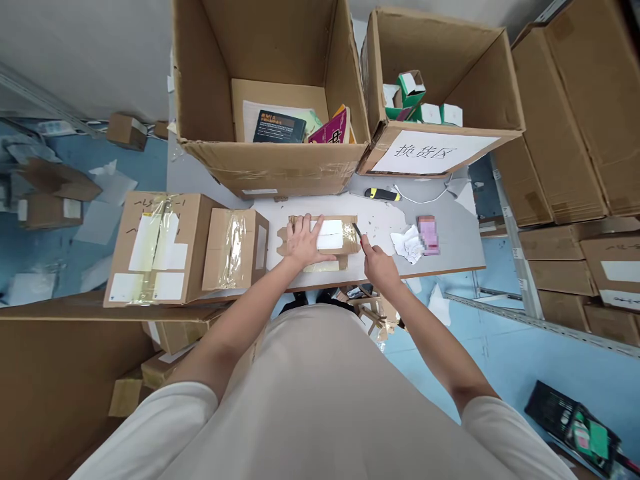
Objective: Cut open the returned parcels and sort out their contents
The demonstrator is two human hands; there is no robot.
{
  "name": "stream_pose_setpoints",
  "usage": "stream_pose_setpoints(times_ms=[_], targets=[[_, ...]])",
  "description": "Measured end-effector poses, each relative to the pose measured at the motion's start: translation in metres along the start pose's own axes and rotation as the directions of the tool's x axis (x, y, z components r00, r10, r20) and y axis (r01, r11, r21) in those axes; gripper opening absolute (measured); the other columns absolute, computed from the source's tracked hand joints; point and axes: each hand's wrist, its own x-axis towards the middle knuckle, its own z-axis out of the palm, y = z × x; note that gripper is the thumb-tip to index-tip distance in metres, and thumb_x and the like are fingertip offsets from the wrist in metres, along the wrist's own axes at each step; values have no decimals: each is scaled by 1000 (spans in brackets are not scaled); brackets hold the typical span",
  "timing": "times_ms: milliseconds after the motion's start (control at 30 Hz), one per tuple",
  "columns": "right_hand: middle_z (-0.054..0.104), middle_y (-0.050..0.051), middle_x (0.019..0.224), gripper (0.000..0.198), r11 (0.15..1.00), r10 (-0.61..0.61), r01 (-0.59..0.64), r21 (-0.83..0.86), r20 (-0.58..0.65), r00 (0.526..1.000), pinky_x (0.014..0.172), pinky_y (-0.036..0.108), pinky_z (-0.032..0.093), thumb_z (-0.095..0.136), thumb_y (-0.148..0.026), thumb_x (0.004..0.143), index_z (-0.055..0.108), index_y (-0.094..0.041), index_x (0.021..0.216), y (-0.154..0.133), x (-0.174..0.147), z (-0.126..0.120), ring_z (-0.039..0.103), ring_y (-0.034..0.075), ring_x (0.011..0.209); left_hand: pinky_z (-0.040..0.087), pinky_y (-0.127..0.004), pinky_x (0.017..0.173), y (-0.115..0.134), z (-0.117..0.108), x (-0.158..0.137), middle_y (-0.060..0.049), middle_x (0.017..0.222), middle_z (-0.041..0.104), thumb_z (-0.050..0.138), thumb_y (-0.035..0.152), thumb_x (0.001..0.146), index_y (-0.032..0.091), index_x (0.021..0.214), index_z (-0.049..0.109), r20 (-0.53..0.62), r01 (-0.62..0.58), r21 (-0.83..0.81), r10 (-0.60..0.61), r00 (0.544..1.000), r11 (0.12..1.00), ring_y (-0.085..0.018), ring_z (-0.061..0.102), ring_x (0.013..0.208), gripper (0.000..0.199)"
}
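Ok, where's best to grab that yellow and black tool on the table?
Probably pinch the tool across its black middle, from above and the front: it's long, lies flat and crosswise, and the labelled box stands behind it.

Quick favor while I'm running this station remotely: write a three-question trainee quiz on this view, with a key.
1. Which hand lies spread on the small package?
2. Fill in: The yellow-and-black tool lies on the ____.
3. The box with the handwritten sign contains: A) books; B) green-and-white cartons; C) crumpled paper.

Key: 1. The left hand. 2. Table. 3. B.
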Motion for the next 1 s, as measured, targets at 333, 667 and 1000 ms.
stream_pose_setpoints(times_ms=[333, 667, 1000], targets=[[62, 18, 107, 71, 988, 110, -94, -124, 133, 985, 74, 29, 49, 42, -5, 85, 15, -12, 150, -41, -8, -18, 67, 24, 92, 7, -65, 109, 14, -15, -6, -19, 150, 27, 61, 76, 61, 23, 150, 21, 162, 133, 69, -143, 976, 989, -45, 16, 139, 111], [66, 16, 99, 69, 991, 99, -79, -105, 209, 973, 76, 34, 46, 43, -9, 87, 18, -15, 151, -16, -37, 5, 66, 26, 90, 24, -60, 104, 15, -17, -6, -18, 152, 24, 60, 77, 63, 25, 152, 15, 207, 118, 76, -131, 969, 990, -44, 13, 140, 112], [61, 2, 83, 50, 290, 253, -77, 954, 1, 967, 58, 31, 52, 40, -40, 87, 34, -19, 132, -14, -15, 45, 64, 17, 67, 41, -58, 91, 32, -24, -21, -23, 147, 31, 47, 81, 70, 21, 152, 17, 191, 415, -2, -407, 893, 910, -45, 34, 127, 105]])
